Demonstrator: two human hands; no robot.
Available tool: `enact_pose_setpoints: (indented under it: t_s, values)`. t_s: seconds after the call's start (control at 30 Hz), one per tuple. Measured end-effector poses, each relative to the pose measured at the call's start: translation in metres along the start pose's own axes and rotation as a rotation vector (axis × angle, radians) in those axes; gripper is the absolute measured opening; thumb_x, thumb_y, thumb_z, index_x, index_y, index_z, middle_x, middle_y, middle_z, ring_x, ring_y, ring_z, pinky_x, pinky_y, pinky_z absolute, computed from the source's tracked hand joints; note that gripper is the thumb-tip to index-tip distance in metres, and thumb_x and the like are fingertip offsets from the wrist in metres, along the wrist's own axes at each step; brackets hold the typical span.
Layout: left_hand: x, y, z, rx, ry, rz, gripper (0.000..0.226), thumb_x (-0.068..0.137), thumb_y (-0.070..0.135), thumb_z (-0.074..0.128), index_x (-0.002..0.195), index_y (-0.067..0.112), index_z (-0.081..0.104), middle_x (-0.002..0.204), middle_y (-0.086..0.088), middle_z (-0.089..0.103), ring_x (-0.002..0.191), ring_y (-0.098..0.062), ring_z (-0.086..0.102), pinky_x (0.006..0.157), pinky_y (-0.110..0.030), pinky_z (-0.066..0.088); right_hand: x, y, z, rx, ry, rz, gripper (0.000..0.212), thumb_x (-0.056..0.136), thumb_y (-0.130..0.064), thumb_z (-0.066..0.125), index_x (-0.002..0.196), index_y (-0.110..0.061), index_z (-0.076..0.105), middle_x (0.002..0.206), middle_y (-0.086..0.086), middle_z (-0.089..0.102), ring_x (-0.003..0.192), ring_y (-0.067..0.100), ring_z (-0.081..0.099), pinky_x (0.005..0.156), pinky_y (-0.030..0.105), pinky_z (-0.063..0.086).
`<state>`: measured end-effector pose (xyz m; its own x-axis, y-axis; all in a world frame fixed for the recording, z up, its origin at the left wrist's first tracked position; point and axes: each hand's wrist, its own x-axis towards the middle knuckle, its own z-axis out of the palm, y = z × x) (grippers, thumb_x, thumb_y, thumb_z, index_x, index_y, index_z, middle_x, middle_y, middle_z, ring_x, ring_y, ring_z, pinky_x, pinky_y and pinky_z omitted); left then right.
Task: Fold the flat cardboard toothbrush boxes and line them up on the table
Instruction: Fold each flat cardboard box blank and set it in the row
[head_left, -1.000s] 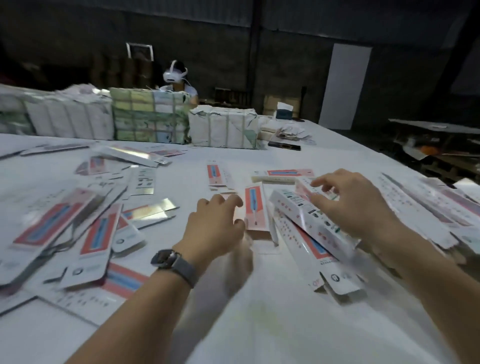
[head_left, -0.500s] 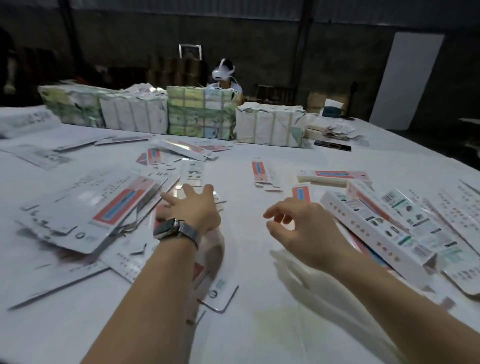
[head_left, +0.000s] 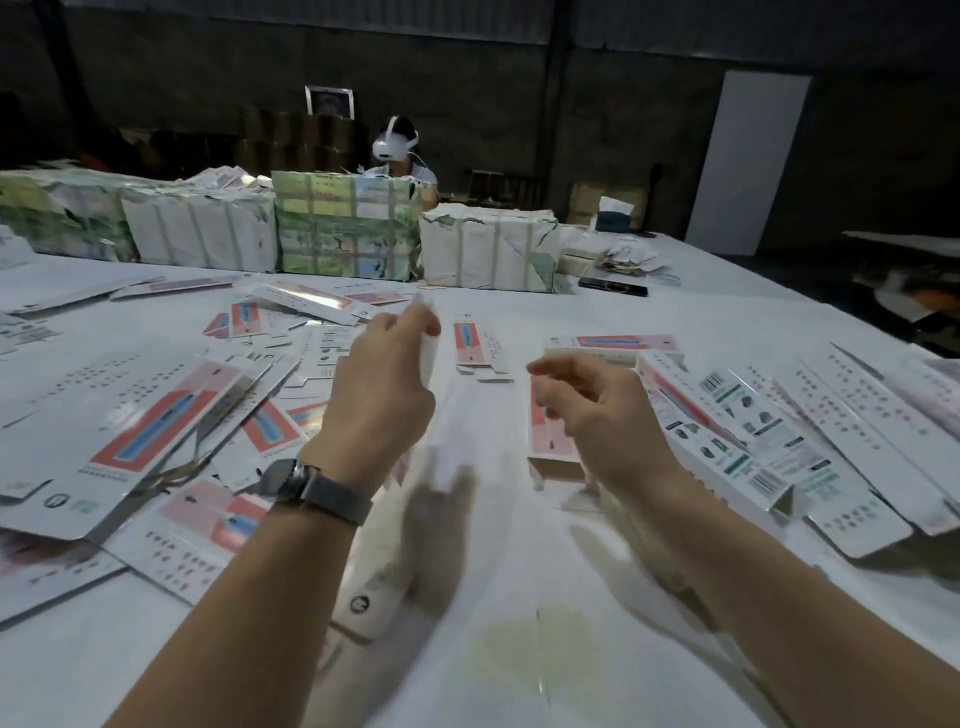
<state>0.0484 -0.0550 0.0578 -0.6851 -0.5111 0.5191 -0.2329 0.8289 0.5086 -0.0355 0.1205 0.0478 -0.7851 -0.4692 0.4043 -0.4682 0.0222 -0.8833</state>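
Left hand (head_left: 382, 387) raised over the white surface (head_left: 519, 649), fingers pinching a blurred flat box (head_left: 427, 358), right hand (head_left: 597, 415) beside it, loosely curled and empty, flat boxes (head_left: 130, 415) scattered left, folded boxes (head_left: 737, 426) right

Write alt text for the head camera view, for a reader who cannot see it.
A person's left hand lifts a blurred flat white toothbrush box above a white table, while the right hand hovers beside it holding nothing. Flat boxes lie scattered to the left, folded boxes to the right.
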Motion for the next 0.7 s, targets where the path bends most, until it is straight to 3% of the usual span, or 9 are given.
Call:
enact_pose_setpoints:
  t_s: [0.1, 0.2, 0.27, 0.33, 0.4, 0.5, 0.57, 0.63, 0.7]
  values:
    - [-0.005, 0.026, 0.004, -0.605, -0.046, -0.061, 0.055, 0.08, -0.012, 0.056, 0.11, 0.034, 0.053, 0.122, 0.005, 0.057, 0.086, -0.013, 0.07, 0.048, -0.024, 0.054, 0.005, 0.001, -0.004, 0.063, 0.066, 0.025, 0.02, 0.088, -0.027, 0.062, 0.104, -0.038, 0.064, 0.093, -0.003, 0.064, 0.069, 0.005, 0.064, 0.056, 0.018, 0.047]
    - [-0.018, 0.043, 0.016, -0.999, -0.17, -0.172, 0.06, 0.082, -0.015, 0.057, 0.116, 0.033, 0.053, 0.12, 0.002, 0.057, 0.082, -0.011, 0.073, 0.058, -0.03, 0.059, 0.008, -0.001, -0.008, 0.134, 0.146, 0.063, 0.034, 0.096, -0.022, 0.061, 0.123, -0.038, 0.05, 0.103, -0.001, 0.057, 0.071, -0.003, 0.065, 0.05, 0.01, 0.045]
    - [-0.023, 0.047, 0.023, -1.081, -0.202, -0.196, 0.062, 0.081, -0.015, 0.055, 0.122, 0.031, 0.052, 0.119, -0.002, 0.059, 0.087, -0.017, 0.074, 0.063, -0.035, 0.061, 0.009, -0.002, -0.011, 0.159, 0.195, 0.068, 0.047, 0.096, -0.017, 0.061, 0.131, -0.041, 0.041, 0.108, -0.002, 0.053, 0.079, 0.004, 0.067, 0.053, 0.012, 0.049]
    - [-0.026, 0.05, 0.027, -1.102, -0.253, -0.21, 0.062, 0.083, -0.012, 0.054, 0.123, 0.035, 0.051, 0.118, -0.001, 0.061, 0.089, -0.018, 0.074, 0.064, -0.035, 0.062, 0.008, -0.003, -0.013, 0.206, 0.212, 0.062, 0.055, 0.094, -0.009, 0.061, 0.131, -0.043, 0.039, 0.112, -0.001, 0.055, 0.091, 0.015, 0.068, 0.063, 0.025, 0.059]
    - [-0.03, 0.056, 0.03, -1.043, -0.309, -0.171, 0.058, 0.088, -0.006, 0.054, 0.126, 0.037, 0.05, 0.113, 0.007, 0.061, 0.084, -0.005, 0.073, 0.061, -0.023, 0.058, 0.006, -0.004, -0.012, 0.291, 0.163, 0.042, 0.055, 0.093, -0.001, 0.059, 0.128, -0.041, 0.044, 0.111, 0.003, 0.063, 0.093, 0.021, 0.071, 0.072, 0.039, 0.063]
    - [-0.036, 0.062, 0.036, -0.937, -0.355, -0.091, 0.047, 0.1, 0.021, 0.054, 0.144, 0.031, 0.041, 0.119, 0.024, 0.056, 0.09, 0.017, 0.062, 0.072, -0.008, 0.05, 0.002, -0.005, -0.008, 0.349, 0.096, -0.022, 0.051, 0.094, -0.005, 0.061, 0.129, -0.039, 0.049, 0.108, 0.009, 0.067, 0.091, 0.019, 0.072, 0.073, 0.036, 0.062]
    - [-0.037, 0.064, 0.034, -0.945, -0.432, -0.091, 0.051, 0.101, 0.046, 0.049, 0.148, 0.031, 0.039, 0.134, 0.02, 0.056, 0.111, 0.009, 0.058, 0.097, -0.021, 0.048, 0.001, -0.005, -0.008, 0.379, 0.043, -0.046, 0.047, 0.094, -0.022, 0.06, 0.135, -0.04, 0.046, 0.105, 0.015, 0.065, 0.085, 0.019, 0.07, 0.065, 0.033, 0.059]
    - [-0.035, 0.065, 0.029, -1.059, -0.529, -0.127, 0.045, 0.101, 0.048, 0.043, 0.142, 0.03, 0.048, 0.125, 0.017, 0.066, 0.111, -0.003, 0.064, 0.095, -0.034, 0.054, 0.002, -0.005, -0.009, 0.397, -0.014, -0.044, 0.048, 0.094, -0.032, 0.054, 0.14, -0.041, 0.043, 0.099, 0.013, 0.066, 0.081, 0.016, 0.069, 0.059, 0.028, 0.056]
    - [-0.034, 0.066, 0.024, -1.2, -0.601, -0.186, 0.042, 0.103, 0.041, 0.034, 0.132, 0.027, 0.061, 0.121, 0.009, 0.07, 0.114, -0.013, 0.066, 0.089, -0.043, 0.058, 0.003, -0.002, -0.009, 0.323, -0.022, -0.063, 0.043, 0.099, -0.025, 0.054, 0.138, -0.039, 0.046, 0.09, 0.004, 0.066, 0.081, 0.014, 0.07, 0.061, 0.028, 0.058]
